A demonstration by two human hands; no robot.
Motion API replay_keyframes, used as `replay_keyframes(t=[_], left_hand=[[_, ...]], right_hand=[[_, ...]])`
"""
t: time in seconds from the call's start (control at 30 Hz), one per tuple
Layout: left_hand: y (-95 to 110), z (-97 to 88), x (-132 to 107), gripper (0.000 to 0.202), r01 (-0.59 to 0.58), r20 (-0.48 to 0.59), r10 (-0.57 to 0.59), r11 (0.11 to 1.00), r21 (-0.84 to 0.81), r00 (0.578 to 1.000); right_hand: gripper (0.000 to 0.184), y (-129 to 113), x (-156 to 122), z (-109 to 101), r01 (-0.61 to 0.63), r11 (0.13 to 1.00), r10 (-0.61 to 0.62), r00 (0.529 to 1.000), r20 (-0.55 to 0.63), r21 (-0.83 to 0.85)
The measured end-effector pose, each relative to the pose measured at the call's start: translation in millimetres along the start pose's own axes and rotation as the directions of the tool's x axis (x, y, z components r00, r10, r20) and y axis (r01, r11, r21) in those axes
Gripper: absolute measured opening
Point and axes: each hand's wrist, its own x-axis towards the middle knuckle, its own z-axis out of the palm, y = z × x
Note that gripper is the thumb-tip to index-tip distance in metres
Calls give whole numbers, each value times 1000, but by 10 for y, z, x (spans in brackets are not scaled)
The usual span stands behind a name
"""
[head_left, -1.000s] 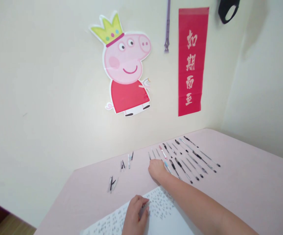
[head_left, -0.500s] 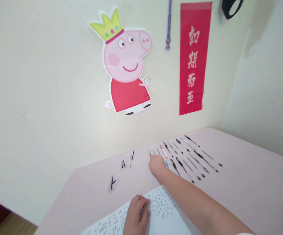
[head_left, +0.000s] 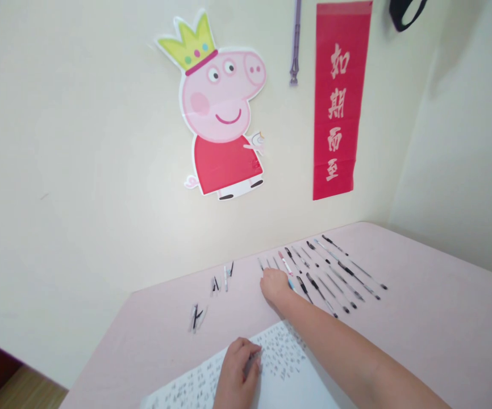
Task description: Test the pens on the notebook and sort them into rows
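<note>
My right hand (head_left: 276,285) reaches across to the left end of the laid-out pens, knuckles up and fingers curled down. It covers whatever lies under it; the tips of slim pens (head_left: 268,263) show just beyond it. A pink and white pen (head_left: 285,263) and a light-blue pen (head_left: 292,285) lie right beside it. My left hand (head_left: 238,372) rests on the written sheet of paper (head_left: 284,355). Its fingers and thumb are bent together, with something greyish between them too unclear to name.
Two slanting rows of pens, among them a black pen (head_left: 320,292), fill the table's right half. Small groups of caps and pen parts (head_left: 195,318) lie on the left. Behind the pink table (head_left: 437,318) rises a wall with a cartoon pig cutout (head_left: 228,162) and a red banner (head_left: 335,125).
The view has shifted very slightly. My right hand stays at the left end of the pens, with hardly any movement. My left hand keeps its place on the paper.
</note>
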Motion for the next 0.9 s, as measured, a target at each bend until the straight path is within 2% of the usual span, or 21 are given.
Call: replay_keyframes(t=[0.1,0.2,0.3,0.43,0.67,0.9], left_hand=[[14,-4,0,19,4,2,-4,1000,-3,1000],[27,-3,-4,20,12,0,-12,1000,-6,1000],[33,7,-10,24,23,-10,-23,1000,-11,1000],[44,16,-18,27,24,-9,-24,1000,-12,1000],[96,-10,-24,21,2,-12,-2,1000,10,1000],[144,-34,-44,21,7,27,-8,999,35,1000]], right_hand=[[32,-40,-172,-30,19,1000,-18,999,-48,22],[30,-95,-435,12,136,987,-130,988,-80,82],[25,-130,-722,82,232,961,-231,973,-20,154],[24,-125,-1002,111,236,960,-236,972,-21,153],[23,-89,-1149,42,188,972,-190,982,-2,138],[20,-62,-1169,83,171,973,-174,985,5,157]])
